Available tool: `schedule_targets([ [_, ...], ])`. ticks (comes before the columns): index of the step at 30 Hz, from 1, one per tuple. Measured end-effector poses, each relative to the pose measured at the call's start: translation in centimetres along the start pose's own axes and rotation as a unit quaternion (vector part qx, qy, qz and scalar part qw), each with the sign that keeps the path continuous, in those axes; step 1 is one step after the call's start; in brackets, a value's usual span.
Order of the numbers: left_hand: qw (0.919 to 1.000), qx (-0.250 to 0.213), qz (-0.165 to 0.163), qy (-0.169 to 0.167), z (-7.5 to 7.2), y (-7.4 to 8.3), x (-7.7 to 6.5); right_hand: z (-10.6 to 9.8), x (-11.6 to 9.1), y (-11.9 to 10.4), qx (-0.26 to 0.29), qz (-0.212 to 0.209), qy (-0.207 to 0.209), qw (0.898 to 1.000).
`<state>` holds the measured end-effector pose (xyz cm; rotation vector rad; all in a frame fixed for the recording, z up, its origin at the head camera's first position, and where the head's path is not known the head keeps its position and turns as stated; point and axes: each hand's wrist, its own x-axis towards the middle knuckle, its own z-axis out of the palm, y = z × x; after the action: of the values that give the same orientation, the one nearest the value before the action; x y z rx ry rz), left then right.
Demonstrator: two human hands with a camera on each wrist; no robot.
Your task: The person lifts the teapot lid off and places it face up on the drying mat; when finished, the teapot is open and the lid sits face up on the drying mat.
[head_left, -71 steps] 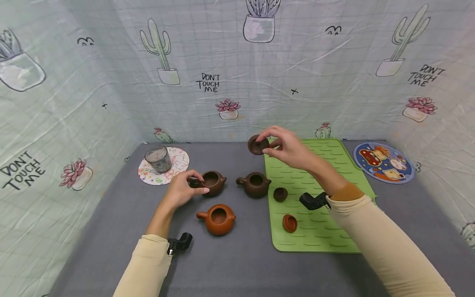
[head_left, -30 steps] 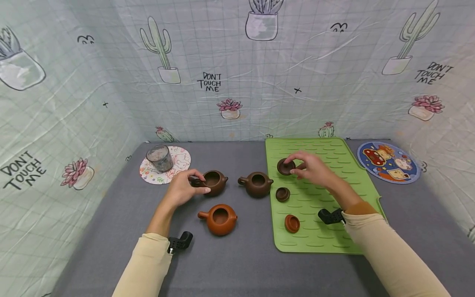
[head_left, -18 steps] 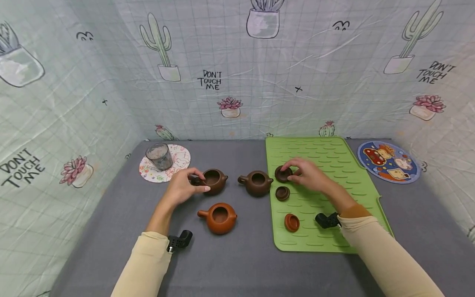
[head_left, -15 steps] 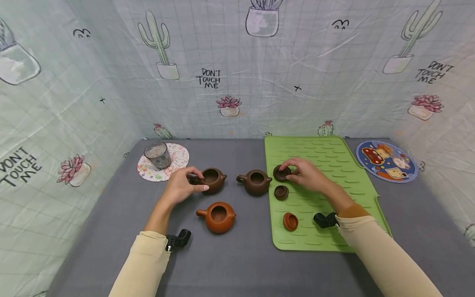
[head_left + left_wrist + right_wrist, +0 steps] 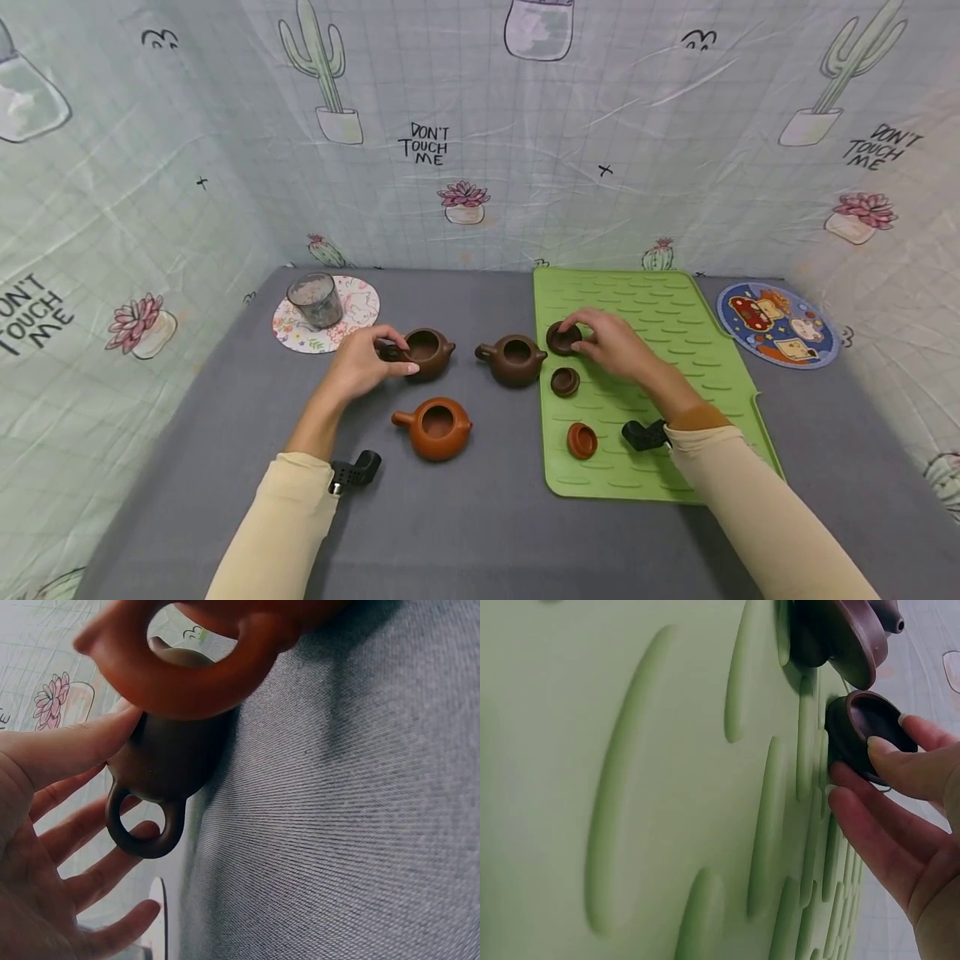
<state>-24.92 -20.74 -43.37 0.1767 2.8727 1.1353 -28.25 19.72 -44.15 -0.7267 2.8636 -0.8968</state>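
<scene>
My left hand (image 5: 362,364) is at the handle side of a dark brown teapot (image 5: 431,369), thumb and index finger gripping its body. In the left wrist view its ring handle (image 5: 142,844) hangs before my other fingers, and the index fingertip is hidden. My right hand (image 5: 611,343) pinches the rim of a dark brown teapot lid (image 5: 843,727), which lies hollow side up at the green mat's left edge. Just in front sits a smaller dark lid (image 5: 565,382), and nearer still an orange lid (image 5: 582,441). A second brown teapot (image 5: 514,372) and an orange teapot (image 5: 441,445) stand uncovered.
The ribbed green mat (image 5: 660,467) covers the right part of the grey table (image 5: 465,533). A glass (image 5: 317,304) stands on a floral round mat (image 5: 360,300) at back left. A blue round mat (image 5: 817,333) lies at far right. Patterned cloth (image 5: 480,100) walls the table.
My right hand has brought the dark lid from the air above the mat's back left corner down onto the mat, behind the smaller lid. The left hand stays on its teapot. The view tilts slightly down.
</scene>
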Motion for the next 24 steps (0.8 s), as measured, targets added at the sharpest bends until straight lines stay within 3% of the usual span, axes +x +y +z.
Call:
schedule_targets([
  [10,1.0000,0.004,0.006,0.000,-0.08,0.11,0.09,0.07,0.55,-0.61,-0.051,0.035,0.001,0.998],
  [24,1.0000,0.001,0.004,0.004,-0.07,0.03,0.13,0.09,0.85,-0.94,-0.030,0.063,0.006,0.998],
])
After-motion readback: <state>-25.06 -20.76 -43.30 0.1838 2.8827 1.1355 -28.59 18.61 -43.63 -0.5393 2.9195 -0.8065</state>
